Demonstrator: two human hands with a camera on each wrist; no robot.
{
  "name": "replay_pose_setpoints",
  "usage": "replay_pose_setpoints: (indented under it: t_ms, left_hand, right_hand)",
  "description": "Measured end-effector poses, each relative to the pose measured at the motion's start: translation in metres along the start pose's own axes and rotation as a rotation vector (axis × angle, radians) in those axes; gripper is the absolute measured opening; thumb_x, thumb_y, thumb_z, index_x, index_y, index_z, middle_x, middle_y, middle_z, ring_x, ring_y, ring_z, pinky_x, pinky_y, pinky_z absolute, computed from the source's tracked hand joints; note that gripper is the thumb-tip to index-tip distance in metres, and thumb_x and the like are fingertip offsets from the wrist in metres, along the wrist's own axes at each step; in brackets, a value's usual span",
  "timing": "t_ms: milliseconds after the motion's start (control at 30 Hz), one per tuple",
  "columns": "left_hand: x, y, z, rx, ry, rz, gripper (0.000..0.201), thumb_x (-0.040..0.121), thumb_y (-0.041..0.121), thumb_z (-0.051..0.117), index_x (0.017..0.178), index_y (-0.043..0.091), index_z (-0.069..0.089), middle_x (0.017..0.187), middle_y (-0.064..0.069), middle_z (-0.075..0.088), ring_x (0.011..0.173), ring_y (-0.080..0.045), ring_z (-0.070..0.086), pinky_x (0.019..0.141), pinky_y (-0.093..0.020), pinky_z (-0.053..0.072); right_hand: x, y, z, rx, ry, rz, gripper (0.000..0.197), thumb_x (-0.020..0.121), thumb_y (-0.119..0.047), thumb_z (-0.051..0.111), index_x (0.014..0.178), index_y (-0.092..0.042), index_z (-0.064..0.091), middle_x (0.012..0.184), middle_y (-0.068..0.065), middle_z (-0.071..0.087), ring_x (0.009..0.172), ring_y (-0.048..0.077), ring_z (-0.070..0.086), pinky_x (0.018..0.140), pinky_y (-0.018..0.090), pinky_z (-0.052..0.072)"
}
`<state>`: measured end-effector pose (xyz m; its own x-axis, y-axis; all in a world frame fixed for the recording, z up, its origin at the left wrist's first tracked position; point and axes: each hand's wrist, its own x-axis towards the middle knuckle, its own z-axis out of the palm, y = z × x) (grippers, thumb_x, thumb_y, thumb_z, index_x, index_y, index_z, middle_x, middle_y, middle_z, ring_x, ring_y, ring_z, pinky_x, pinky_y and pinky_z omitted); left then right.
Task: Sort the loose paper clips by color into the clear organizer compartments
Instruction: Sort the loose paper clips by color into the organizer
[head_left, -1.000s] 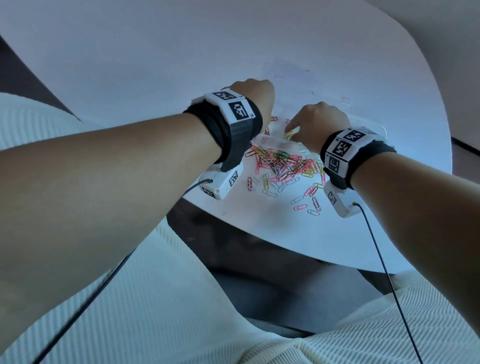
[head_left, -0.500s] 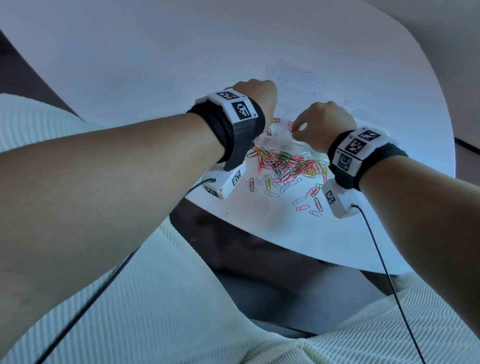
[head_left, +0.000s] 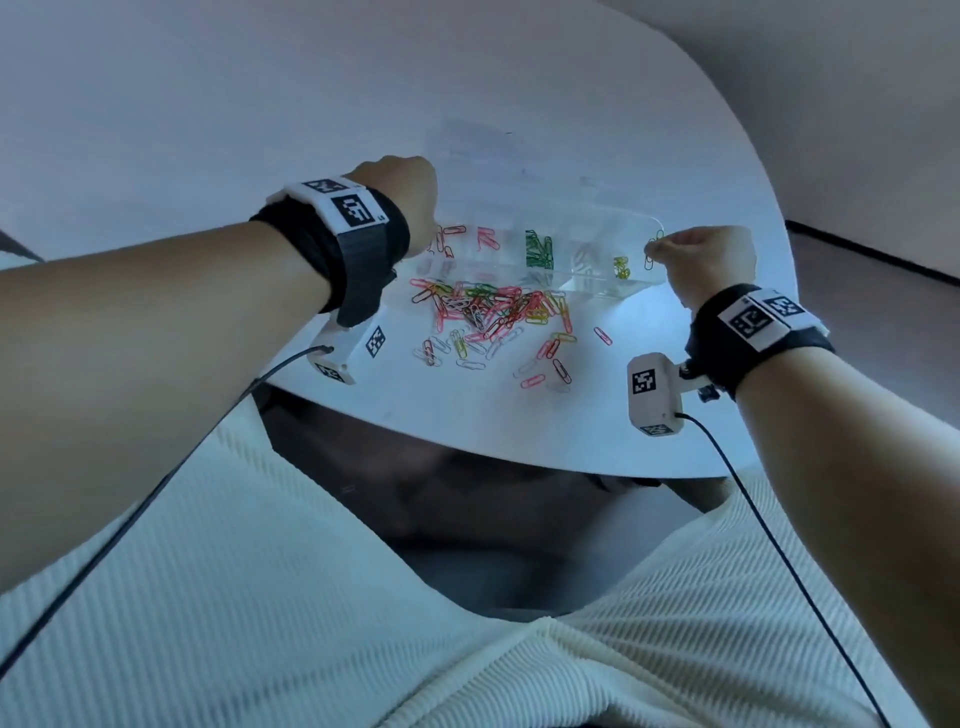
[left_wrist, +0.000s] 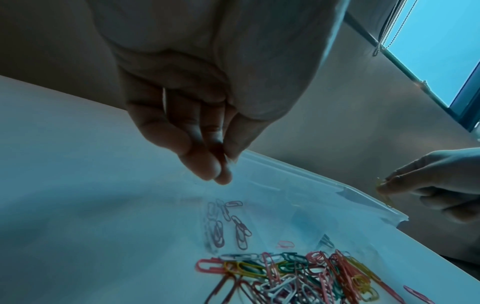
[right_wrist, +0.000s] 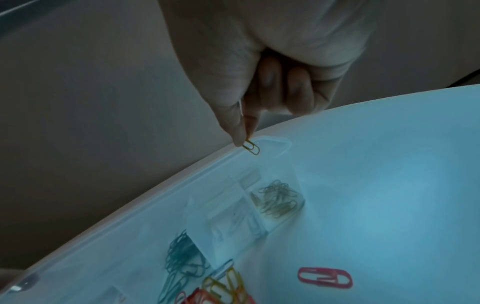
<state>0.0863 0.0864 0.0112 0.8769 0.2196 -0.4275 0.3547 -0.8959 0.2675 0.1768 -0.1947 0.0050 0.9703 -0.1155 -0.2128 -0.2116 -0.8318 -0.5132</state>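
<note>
Right hand (head_left: 701, 260) pinches one yellow wire paper clip (right_wrist: 251, 147) above the clear plastic organizer (head_left: 613, 228); left hand (left_wrist: 197, 115), fingertips together, holds nothing visible.

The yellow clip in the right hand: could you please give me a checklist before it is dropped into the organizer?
1. Right hand pinches the yellow clip: ok.
2. Clip is above the organizer, at its right end: ok.
3. Yellow pile lies in the right end compartment: ok.
4. Clip is directly over that compartment: cannot tell.
5. Left hand is away from the right end: ok.
</note>
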Motion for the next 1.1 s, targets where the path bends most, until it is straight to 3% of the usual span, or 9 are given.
replay_pose_setpoints:
  t_ms: [67,133,200,267,400,533,700,967,1100]
  left_hand:
    - [0.001,-0.001,0.002,-0.008,0.009,-0.003,0.009,0.090,0.006,0.051,0.090,0.000,0.057,0.075,-0.011,0.054,0.064,-0.026,0.049,0.054,-0.029,0.035]
    - [0.002,-0.003,0.003,-0.006,0.005,-0.004,0.015,0.091,0.009,0.049,0.099,0.001,0.060,0.085,-0.014,0.060,0.070,-0.029,0.051,0.057,-0.030,0.036]
    - [0.003,-0.006,0.004,0.011,0.019,-0.001,0.021,0.093,0.017,0.049,0.108,0.005,0.058,0.102,-0.016,0.064,0.078,-0.030,0.054,0.065,-0.032,0.039]
    - [0.004,-0.009,0.005,0.033,0.062,0.003,0.034,0.093,0.028,0.048,0.123,0.012,0.050,0.116,-0.013,0.060,0.088,-0.033,0.056,0.071,-0.036,0.041]
    - [-0.010,0.004,0.001,-0.034,0.212,0.083,0.025,0.090,0.034,0.050,0.111,0.021,0.048,0.091,-0.006,0.056,0.078,-0.031,0.052,0.068,-0.035,0.039]
    - [-0.031,0.026,0.015,-0.057,0.110,0.283,0.008,0.086,0.035,0.057,0.088,0.028,0.054,0.084,0.001,0.057,0.076,-0.026,0.055,0.065,-0.031,0.039]
    - [-0.041,0.032,0.061,0.077,-0.143,0.492,0.007,0.086,0.033,0.062,0.090,0.027,0.063,0.081,0.010,0.057,0.081,-0.017,0.056,0.069,-0.031,0.045]
    - [-0.033,0.028,0.092,0.204,-0.186,0.516,0.019,0.088,0.032,0.062,0.105,0.024,0.066,0.099,0.007,0.063,0.092,-0.017,0.056,0.069,-0.028,0.041]
    - [-0.033,0.029,0.094,0.303,-0.203,0.495,0.008,0.087,0.024,0.057,0.086,0.022,0.065,0.089,0.003,0.063,0.081,-0.021,0.058,0.065,-0.030,0.046]
  right_hand:
    - [-0.002,-0.003,0.001,-0.025,-0.048,0.002,0.015,0.081,-0.032,0.074,0.085,-0.017,0.075,0.060,-0.014,0.062,0.056,0.010,0.053,0.053,0.021,0.045]
    - [-0.004,-0.005,0.001,-0.049,-0.089,-0.023,0.033,0.082,-0.042,0.073,0.105,-0.018,0.071,0.098,-0.012,0.072,0.084,0.019,0.066,0.076,0.027,0.054]
    - [-0.012,-0.007,-0.002,-0.060,-0.020,-0.084,0.048,0.086,-0.045,0.067,0.126,-0.018,0.061,0.128,0.000,0.063,0.110,0.020,0.061,0.095,0.026,0.045]
    - [-0.028,-0.008,-0.006,-0.060,0.026,-0.179,0.034,0.090,-0.039,0.062,0.119,-0.020,0.064,0.106,0.001,0.067,0.090,0.013,0.062,0.082,0.020,0.044]
    - [-0.066,0.007,0.001,-0.153,-0.151,-0.239,0.011,0.088,-0.033,0.066,0.090,-0.023,0.070,0.066,-0.012,0.054,0.061,0.002,0.049,0.054,0.015,0.035]
    - [-0.089,0.031,0.024,-0.212,-0.403,-0.221,0.011,0.081,-0.030,0.075,0.081,-0.020,0.075,0.070,-0.006,0.064,0.065,0.014,0.060,0.063,0.024,0.050]
    - [-0.093,0.043,0.043,-0.255,-0.432,-0.231,0.009,0.078,-0.025,0.079,0.086,-0.021,0.078,0.084,-0.002,0.072,0.076,0.015,0.065,0.072,0.024,0.052]
    - [-0.098,0.042,0.051,-0.378,-0.406,-0.270,0.002,0.081,-0.028,0.073,0.080,-0.027,0.075,0.087,0.000,0.072,0.077,0.022,0.065,0.070,0.031,0.055]
    - [-0.102,0.040,0.055,-0.457,-0.456,-0.252,0.009,0.080,-0.033,0.069,0.078,-0.026,0.065,0.085,-0.002,0.064,0.076,0.022,0.060,0.065,0.026,0.046]
